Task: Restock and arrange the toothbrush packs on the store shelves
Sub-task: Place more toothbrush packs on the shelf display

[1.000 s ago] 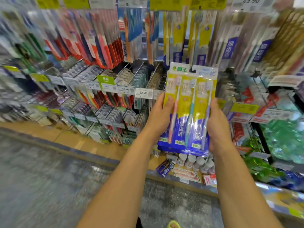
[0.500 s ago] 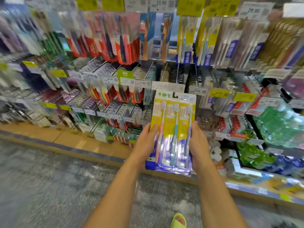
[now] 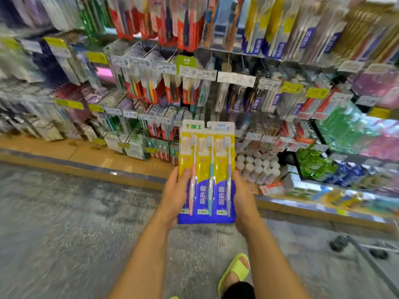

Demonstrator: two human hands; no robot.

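Toothbrush pack (image 3: pixel 206 172) upright before the shelves (image 3: pixel 216 83), left hand (image 3: pixel 175 197) gripping its left edge, right hand (image 3: pixel 243 196) its right — floor (image 3: pixel 64 212) below the pack.

A yellow-and-blue toothbrush pack (image 3: pixel 206 173) stands upright at frame centre. It shows three brushes, pink, teal and lilac, heads up.
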